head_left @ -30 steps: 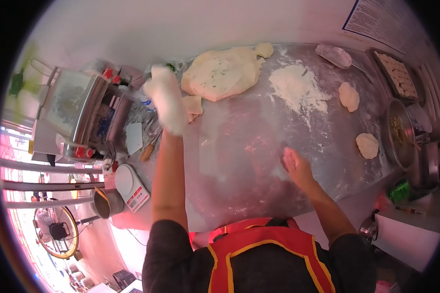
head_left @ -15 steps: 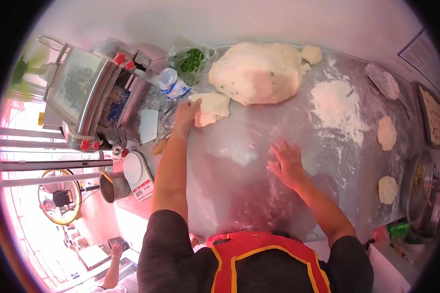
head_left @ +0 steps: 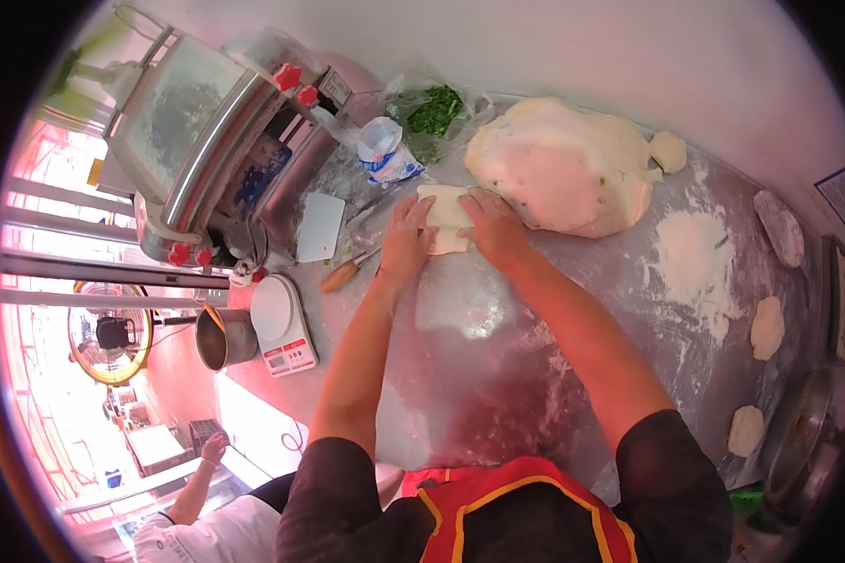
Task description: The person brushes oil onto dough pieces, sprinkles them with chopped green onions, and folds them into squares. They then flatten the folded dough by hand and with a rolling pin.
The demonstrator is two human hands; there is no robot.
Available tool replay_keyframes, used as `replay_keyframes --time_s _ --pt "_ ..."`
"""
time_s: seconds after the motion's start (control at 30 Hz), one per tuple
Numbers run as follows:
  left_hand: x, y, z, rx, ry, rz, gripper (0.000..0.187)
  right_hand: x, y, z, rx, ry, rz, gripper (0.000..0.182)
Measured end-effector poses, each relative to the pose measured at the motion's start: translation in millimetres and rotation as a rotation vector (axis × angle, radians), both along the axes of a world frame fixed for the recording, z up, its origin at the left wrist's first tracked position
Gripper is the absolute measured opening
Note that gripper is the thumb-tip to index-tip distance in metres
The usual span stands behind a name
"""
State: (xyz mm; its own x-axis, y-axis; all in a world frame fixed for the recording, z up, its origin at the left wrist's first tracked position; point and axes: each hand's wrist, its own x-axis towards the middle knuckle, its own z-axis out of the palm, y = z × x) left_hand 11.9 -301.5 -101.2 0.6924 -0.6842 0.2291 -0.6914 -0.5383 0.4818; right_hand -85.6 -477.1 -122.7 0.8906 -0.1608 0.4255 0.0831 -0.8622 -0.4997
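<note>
A folded slab of pale dough (head_left: 449,214) lies on the metal worktop. My left hand (head_left: 407,235) grips its left side, and my right hand (head_left: 494,225) has the fingers curled onto its right side. What the fingertips do underneath is hidden. Just right of my right hand rests a big mound of dough (head_left: 565,169). To the left of my left hand are a wooden-handled tool (head_left: 340,276), its far end partly covered by my wrist, and a white scraper (head_left: 320,227).
A roller machine (head_left: 197,141) stands at left, above a kitchen scale (head_left: 282,324). Behind lie a bag of chopped greens (head_left: 434,111) and a blue-white bag (head_left: 388,158). Flour (head_left: 695,267), a scoop (head_left: 779,228) and dough rounds (head_left: 768,328) are at right. Another person's hand (head_left: 214,448) shows lower left.
My right hand has moved from flat on the worktop, up and left, onto the folded dough. My left hand stays at its left side. The view has shifted and turned.
</note>
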Motion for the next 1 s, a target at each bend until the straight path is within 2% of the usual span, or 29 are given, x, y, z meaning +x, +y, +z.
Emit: replay_keyframes --time_s 0.07,0.17,0.23,0.27,0.37,0.43,0.53,0.57,0.63,0.67,0.73,0.87,0.93,1.0 --pt "14.0 -0.4 8.4 0.057 -0.038 -0.065 0.053 0.7 -3.6 -0.6 -0.062 0.012 0.021 0.047" --pt "41.3 -6.0 15.9 0.070 -0.390 -0.311 0.041 2.6 -7.1 -4.8 -0.074 0.033 -0.007 0.043" --pt "54.9 -20.6 20.5 0.106 -0.227 -0.336 0.032 6.3 -4.7 -5.4 0.009 0.097 -0.035 0.042" --pt "58.0 -27.6 28.3 0.124 -0.147 -0.346 0.028 7.0 -0.6 -3.8 0.018 0.049 -0.040 0.042" --pt "63.4 -52.5 57.3 0.429 0.014 -0.347 0.020 13.3 2.4 -3.0 0.024 -0.031 -0.056 0.041" --pt "70.6 -54.1 53.3 0.375 0.049 -0.345 0.020 17.6 0.7 -1.8 0.009 0.019 -0.069 0.043" --pt "79.5 -50.0 50.7 0.195 0.219 -0.328 0.022 23.3 1.7 25.9 0.302 0.284 -0.239 0.040" --pt "81.4 -48.7 53.5 0.118 0.293 -0.320 0.022 21.2 -0.5 33.7 0.413 0.272 -0.198 0.038" --pt "86.5 -49.6 65.2 0.169 0.510 -0.322 0.025 10.3 -6.7 45.1 0.637 0.254 -0.122 0.034" --pt "83.3 -48.6 71.3 0.196 0.624 -0.324 0.026 -0.4 -4.4 50.3 0.830 0.286 -0.115 0.034" --pt "57.3 -45.8 74.9 0.162 0.657 -0.345 0.028 -35.3 8.0 56.3 1.221 0.355 -0.108 0.032" --pt "11.9 -30.5 63.1 0.150 0.784 -0.446 0.032 -100.2 22.5 44.2 1.433 0.402 -0.181 0.031" --pt "-31.8 -10.2 44.6 0.159 0.735 -0.500 0.033 -146.4 32.3 40.3 1.481 0.445 -0.243 0.030" --pt "-77.8 7.8 18.2 0.209 0.652 -0.519 0.032 -191.6 37.3 20.9 1.641 0.515 -0.315 0.029"
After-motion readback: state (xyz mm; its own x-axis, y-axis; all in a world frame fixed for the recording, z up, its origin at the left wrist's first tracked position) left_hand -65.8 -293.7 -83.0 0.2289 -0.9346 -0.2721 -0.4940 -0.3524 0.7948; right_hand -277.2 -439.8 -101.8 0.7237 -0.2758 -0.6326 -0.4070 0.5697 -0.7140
